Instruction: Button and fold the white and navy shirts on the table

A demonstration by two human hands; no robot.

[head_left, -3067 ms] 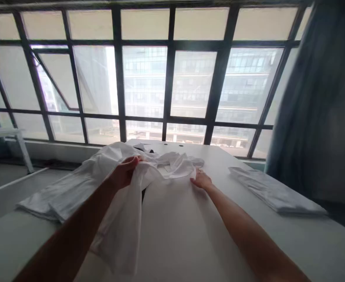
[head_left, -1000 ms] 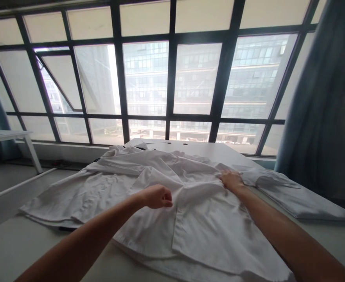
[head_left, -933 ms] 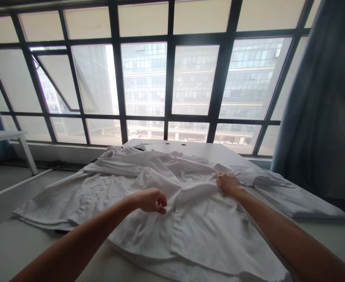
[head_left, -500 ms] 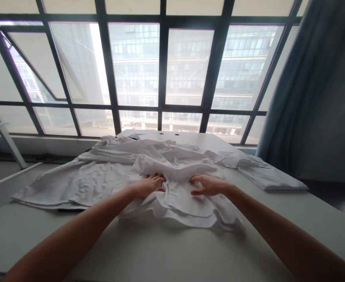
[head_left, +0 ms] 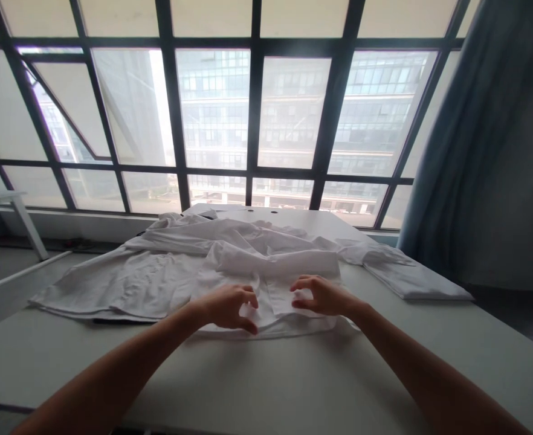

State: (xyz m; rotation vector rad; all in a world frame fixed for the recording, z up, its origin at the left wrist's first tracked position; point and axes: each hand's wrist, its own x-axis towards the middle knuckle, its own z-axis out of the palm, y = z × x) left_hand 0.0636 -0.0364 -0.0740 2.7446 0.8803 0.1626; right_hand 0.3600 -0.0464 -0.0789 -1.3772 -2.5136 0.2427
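Observation:
A white button-front shirt (head_left: 158, 284) lies spread on a white table (head_left: 112, 377), with its lower front doubled up into a thick roll across the middle. My left hand (head_left: 225, 308) rests on the near part of the shirt, fingers curled into the cloth. Close by, my right hand (head_left: 321, 296) pinches the doubled fabric near the button placket. Between the hands a narrow gap shows the shirt's layers. One sleeve spreads left, and the other reaches right across a flat folded white garment (head_left: 411, 284).
The table's near stretch, bare of cloth, lies under my forearms. Its far end meets a tall dark-framed window. A blue curtain (head_left: 475, 151) hangs at right, and a small white side table (head_left: 8, 196) stands at left on the floor.
The shirt's lower part has been folded upward into a roll, shortening the shirt toward the far side. Both hands have come closer together on the near fold, and the view has tilted down.

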